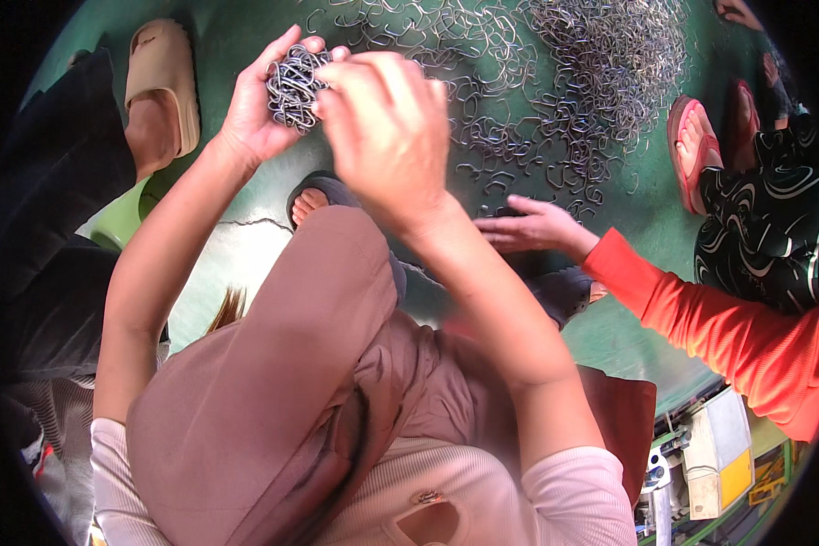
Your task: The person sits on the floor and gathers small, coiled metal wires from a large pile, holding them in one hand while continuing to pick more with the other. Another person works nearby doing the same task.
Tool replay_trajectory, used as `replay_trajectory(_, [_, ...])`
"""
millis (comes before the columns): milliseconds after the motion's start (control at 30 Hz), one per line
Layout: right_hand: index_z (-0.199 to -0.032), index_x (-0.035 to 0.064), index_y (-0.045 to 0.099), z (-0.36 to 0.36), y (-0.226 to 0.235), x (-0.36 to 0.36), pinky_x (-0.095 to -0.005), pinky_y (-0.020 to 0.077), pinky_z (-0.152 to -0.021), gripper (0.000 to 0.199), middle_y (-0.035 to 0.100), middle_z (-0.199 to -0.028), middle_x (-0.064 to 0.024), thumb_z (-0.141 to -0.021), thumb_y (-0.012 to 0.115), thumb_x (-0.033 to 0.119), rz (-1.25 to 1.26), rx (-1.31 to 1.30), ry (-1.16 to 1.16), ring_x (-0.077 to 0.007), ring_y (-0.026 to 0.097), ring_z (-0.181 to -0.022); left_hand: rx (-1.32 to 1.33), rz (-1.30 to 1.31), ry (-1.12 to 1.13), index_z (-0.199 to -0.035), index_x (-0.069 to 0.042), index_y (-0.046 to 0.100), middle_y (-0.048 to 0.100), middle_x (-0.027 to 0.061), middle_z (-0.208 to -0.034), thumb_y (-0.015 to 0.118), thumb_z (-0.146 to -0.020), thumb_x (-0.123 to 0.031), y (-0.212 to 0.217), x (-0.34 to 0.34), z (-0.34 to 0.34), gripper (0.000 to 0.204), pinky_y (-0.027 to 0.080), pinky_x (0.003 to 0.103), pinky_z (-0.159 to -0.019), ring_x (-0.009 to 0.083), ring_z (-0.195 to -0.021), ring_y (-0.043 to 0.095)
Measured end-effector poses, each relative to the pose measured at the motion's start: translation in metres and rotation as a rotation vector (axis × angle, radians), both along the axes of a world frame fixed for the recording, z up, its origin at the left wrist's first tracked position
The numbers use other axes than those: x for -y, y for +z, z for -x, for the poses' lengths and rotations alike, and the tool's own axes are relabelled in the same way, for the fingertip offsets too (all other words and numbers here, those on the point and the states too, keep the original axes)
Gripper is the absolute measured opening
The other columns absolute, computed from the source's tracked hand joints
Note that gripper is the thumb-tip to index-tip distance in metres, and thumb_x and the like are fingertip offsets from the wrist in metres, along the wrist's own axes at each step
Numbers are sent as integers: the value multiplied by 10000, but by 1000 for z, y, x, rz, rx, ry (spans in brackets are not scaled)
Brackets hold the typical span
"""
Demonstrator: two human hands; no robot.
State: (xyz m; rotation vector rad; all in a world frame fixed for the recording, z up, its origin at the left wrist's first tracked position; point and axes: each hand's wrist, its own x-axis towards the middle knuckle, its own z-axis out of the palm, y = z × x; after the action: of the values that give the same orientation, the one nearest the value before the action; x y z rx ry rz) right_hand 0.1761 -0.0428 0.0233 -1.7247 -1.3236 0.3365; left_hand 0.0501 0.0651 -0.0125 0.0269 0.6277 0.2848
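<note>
A tangled clump of bent metal wire hooks (294, 89) rests in my left hand (257, 114). My left palm faces up and its fingers curl around the clump. Over the clump's right side comes my right hand (389, 127), its back toward me and its fingers bent into a pinch. Motion softens its outline, and I cannot make out what lies between those fingertips. Beyond both hands, many loose hooks (491, 55) are spread over the green floor, thickening into a large heap (610, 68) at the far right.
A co-worker's hand (541, 226) in an orange sleeve (710, 318) reaches in from the right, fingers outstretched. Another person's pink sandal (687, 150) stands beside the heap. A tan slide (168, 82) is at far left, near a green plastic object (123, 218). Shelving (728, 455) stands at lower right.
</note>
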Motion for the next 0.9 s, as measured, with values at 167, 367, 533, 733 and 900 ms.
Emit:
replay_trajectory(167, [-891,116,592,-19,-42,45,-353,373,-696,128,559,-897,-36,-766,591,92,317,104,173,-213,537,-829,-35,-34,71,-858,-105,499,443,79,-981,404,-958,-320,14,-1,-1,255,452,251,-472,202,-791,470])
replay_trajectory(367, [-1057,75,559,-41,-81,40,-431,370,-900,308,516,-1144,-125,-749,576,77,257,351,164,-315,452,-1145,40,-44,136,-860,-104,506,460,78,-1001,422,-950,-309,20,-12,7,240,445,263,-498,205,-815,475])
replay_trajectory(533, [-1215,73,490,-66,-94,7,-509,288,-1016,452,439,-1268,-182,-782,603,142,332,348,124,-371,349,-1250,51,-58,163,-854,-103,508,461,79,-1006,416,-953,-307,23,-17,6,245,452,270,-497,206,-814,476])
replay_trajectory(733, [-1311,80,396,-113,-90,-16,-595,238,-1017,555,343,-1353,-195,-824,585,266,394,475,-40,-389,256,-1306,11,-67,202,-840,-98,509,445,75,-986,394,-962,-309,28,-17,12,270,458,281,-492,198,-798,463])
replay_trajectory(900, [-1407,128,276,-131,-116,-7,-665,36,-1029,696,100,-1479,-224,-860,491,501,512,511,-48,-417,27,-1371,0,-66,195,-836,-106,507,443,68,-976,385,-964,-316,27,-19,9,275,454,273,-486,195,-790,462])
